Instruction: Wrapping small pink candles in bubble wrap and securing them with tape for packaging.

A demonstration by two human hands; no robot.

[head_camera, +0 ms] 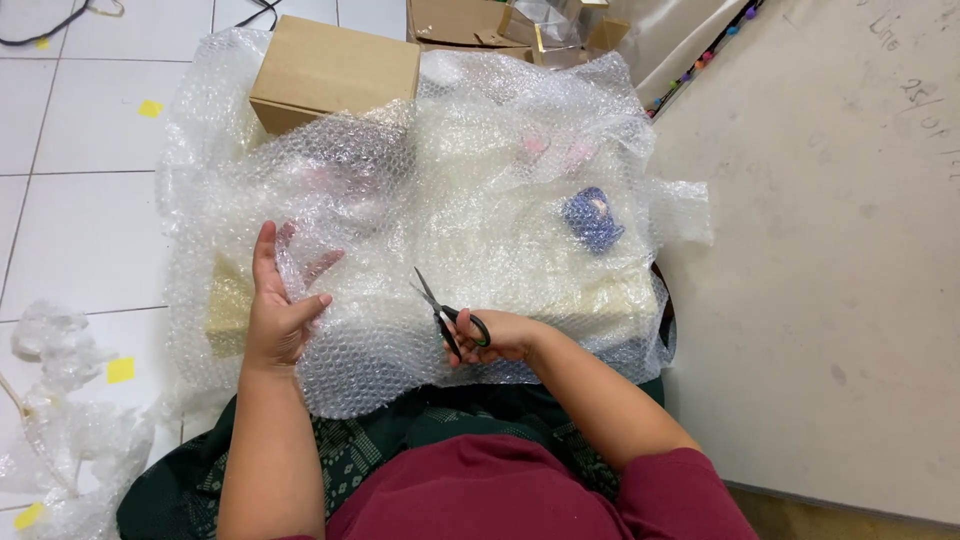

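- left hand lies spread flat, fingers apart, pressing down on the big sheet of bubble wrap that's draped over her lap and the floor, not gripping anything
- right hand is closed through the handles of the black scissors, blades parted and pointing up into the wrap
- risk as I see it: the blades sit pretty near the left hand's fingers, so a slip on that slick plastic could nick them, and the cut could wander if the sheet bunches
- also something blue and pinkish bits sit under the wrap, could get snipped
- count: one pair of scissors, one closed cardboard box, more open cartons behind it, three yellow tape bits on the tiles, one crumpled plastic heap on the left
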